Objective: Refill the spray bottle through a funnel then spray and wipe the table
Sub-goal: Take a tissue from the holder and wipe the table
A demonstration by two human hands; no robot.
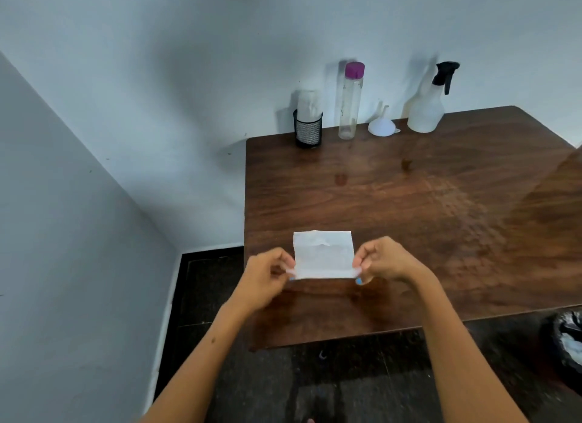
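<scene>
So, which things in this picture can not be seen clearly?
- Spray bottle: translucent and far in the head view; fill level unclear.
- Mesh cup: its walls hide the lower part of the white roll inside.
- Bin: cut off by the right edge.
- Tissue: hands' fingers cover its near corners.

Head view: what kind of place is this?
Probably a plain room corner at home or in an office: a wooden table against bare walls, dark tiled floor, lined bin.
</scene>
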